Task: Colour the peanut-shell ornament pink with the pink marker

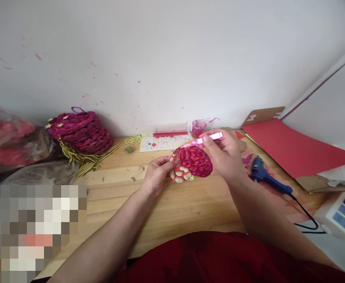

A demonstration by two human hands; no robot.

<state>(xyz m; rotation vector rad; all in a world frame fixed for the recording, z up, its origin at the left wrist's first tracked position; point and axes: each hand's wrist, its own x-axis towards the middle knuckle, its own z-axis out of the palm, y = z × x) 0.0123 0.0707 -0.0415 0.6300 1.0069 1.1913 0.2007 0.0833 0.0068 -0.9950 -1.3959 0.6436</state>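
My left hand (157, 173) grips the left edge of a round red craft piece (194, 161) covered with peanut shells. Most shells on its right side are painted glossy magenta, while those at the lower left keep their bare tan colour. My right hand (224, 155) is closed around a paintbrush (210, 137) with a white handle end and pink-stained shaft. The brush slants down to the left, its tip at the upper left shells; bristle contact is hard to make out. Behind the piece, a clear cup of pink paint (199, 127) stands near the wall.
A magenta woven bundle with yellow strings (84, 131) sits at the back left beside plastic bags (13, 145). On the right lie a blue glue gun (271, 181) with a black cord, red sheets (302, 145) and a power strip (343, 216). A paper with small stars (163, 143) lies behind.
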